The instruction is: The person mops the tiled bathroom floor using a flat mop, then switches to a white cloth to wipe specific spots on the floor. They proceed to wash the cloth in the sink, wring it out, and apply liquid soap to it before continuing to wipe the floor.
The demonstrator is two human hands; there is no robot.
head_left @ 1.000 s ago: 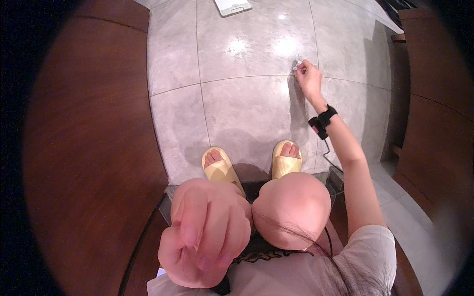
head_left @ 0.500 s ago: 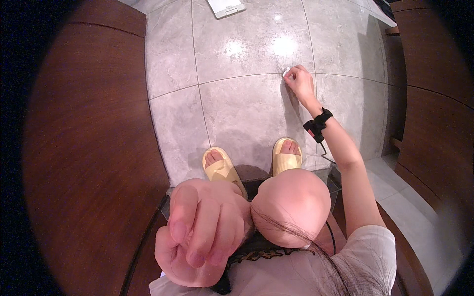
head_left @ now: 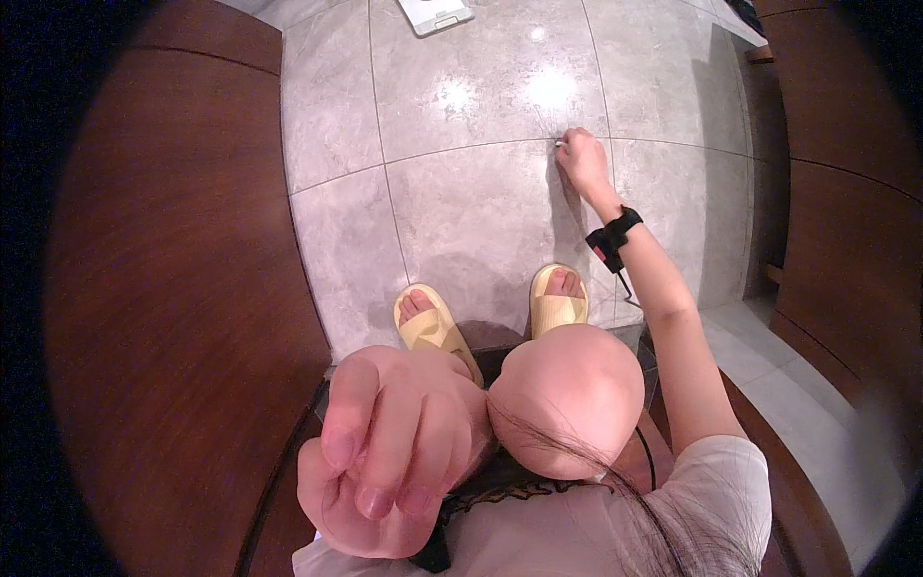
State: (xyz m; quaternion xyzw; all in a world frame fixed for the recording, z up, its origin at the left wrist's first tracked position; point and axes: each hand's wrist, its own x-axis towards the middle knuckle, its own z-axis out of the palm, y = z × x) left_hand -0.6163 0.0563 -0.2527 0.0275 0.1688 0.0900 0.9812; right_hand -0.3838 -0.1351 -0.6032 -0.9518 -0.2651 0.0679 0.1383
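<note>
My right hand (head_left: pixel 585 159) reaches far down over the tiled floor, its fingers pinched on a small white piece (head_left: pixel 560 143), mostly hidden by the fingers; its kind I cannot make out. A black strap with a small device (head_left: pixel 611 238) sits round that wrist, and a thin cable runs from it. Close up at the lower left, my left hand (head_left: pixel 394 447) is held in front of my knee with fingers curled in. What those fingers may hold is hidden.
Both feet stand in yellow slippers (head_left: pixel 430 327) on grey tiles (head_left: pixel 481 207). Dark brown wooden panels rise at the left (head_left: pixel 183 250) and right (head_left: pixel 846 125). At the top edge a flat white device (head_left: pixel 437 17) with rounded corners lies on the floor.
The right hand has turned slightly, and less of the white piece shows between its fingers. The left hand's fingers have shifted a little and stay curled.
</note>
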